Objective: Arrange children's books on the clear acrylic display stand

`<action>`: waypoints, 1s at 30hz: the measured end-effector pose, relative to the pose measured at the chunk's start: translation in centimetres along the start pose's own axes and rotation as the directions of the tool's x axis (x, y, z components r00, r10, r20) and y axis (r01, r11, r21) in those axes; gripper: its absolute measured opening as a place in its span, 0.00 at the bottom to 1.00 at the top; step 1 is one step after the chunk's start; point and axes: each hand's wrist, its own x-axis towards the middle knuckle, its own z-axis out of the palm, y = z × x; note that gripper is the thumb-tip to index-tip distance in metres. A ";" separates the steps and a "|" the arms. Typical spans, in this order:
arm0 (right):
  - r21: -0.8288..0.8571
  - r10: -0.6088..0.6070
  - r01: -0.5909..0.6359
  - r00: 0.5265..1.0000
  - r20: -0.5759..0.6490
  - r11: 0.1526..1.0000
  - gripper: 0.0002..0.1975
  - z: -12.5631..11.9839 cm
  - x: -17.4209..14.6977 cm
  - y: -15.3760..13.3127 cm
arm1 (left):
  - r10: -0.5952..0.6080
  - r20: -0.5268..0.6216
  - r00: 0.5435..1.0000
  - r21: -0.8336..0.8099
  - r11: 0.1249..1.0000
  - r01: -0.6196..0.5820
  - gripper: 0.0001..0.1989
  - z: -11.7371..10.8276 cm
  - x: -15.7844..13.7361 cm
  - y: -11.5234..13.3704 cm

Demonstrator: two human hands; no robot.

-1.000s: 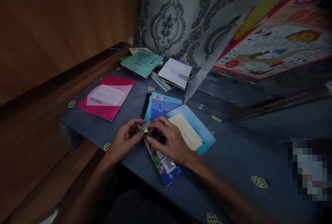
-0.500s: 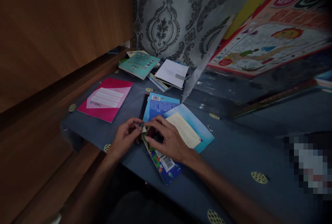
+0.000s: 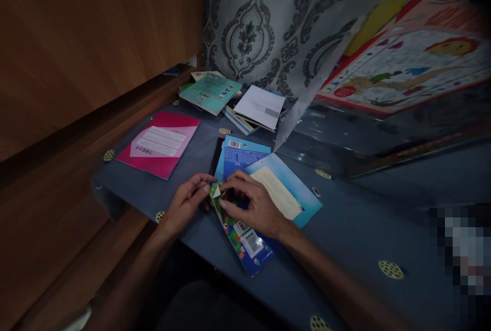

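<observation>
A thin colourful book (image 3: 251, 244), blue and green with a barcode on its back, lies tilted at the table's front edge. My left hand (image 3: 186, 200) is closed on its upper left corner, thumb and fingertips pinching the edge. Across its upper part arches my right hand (image 3: 253, 205), fingers curled and thumb bent, with fingertips at the same corner. A small white triangle (image 3: 217, 192) shows between the two hands, like a turned-up corner. Just behind lie a blue book (image 3: 243, 154) with a barcode and a light-blue book (image 3: 307, 205) with a cream panel. My right hand hides part of the held book.
A pink book (image 3: 161, 144) lies to the left on the dark patterned tablecloth (image 3: 345, 249). At the back are a pile with a teal book (image 3: 210, 93) and one topped by a white book (image 3: 261, 106). A clear plastic sheet (image 3: 303, 111) and a large picture board (image 3: 414, 70) stand at right.
The view has shifted slightly, moving things a little to the right. My right thumb and fingers have moved slightly off the corner, and the white triangle shows more clearly.
</observation>
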 end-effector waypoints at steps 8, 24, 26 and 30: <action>0.036 -0.006 0.006 1.000 0.009 0.999 0.07 -0.1 0.2 0.2 | 0.025 0.016 1.000 -0.012 1.000 -0.025 0.21 -0.3 -0.1 -0.1; -0.040 0.070 -0.068 0.996 0.063 0.997 0.10 0.2 0.4 -0.2 | 0.001 0.054 0.999 -0.169 0.986 0.008 0.21 0.5 -0.4 0.3; 0.018 0.109 -0.109 0.994 0.026 0.994 0.11 0.3 0.1 -0.3 | -0.021 0.050 0.999 -0.225 0.974 0.031 0.21 1.1 -0.5 0.3; 0.121 0.129 -0.126 0.992 -0.013 0.985 0.08 0.4 -0.6 -0.4 | -0.047 0.066 0.997 -0.305 0.950 0.066 0.21 2.1 -0.7 0.2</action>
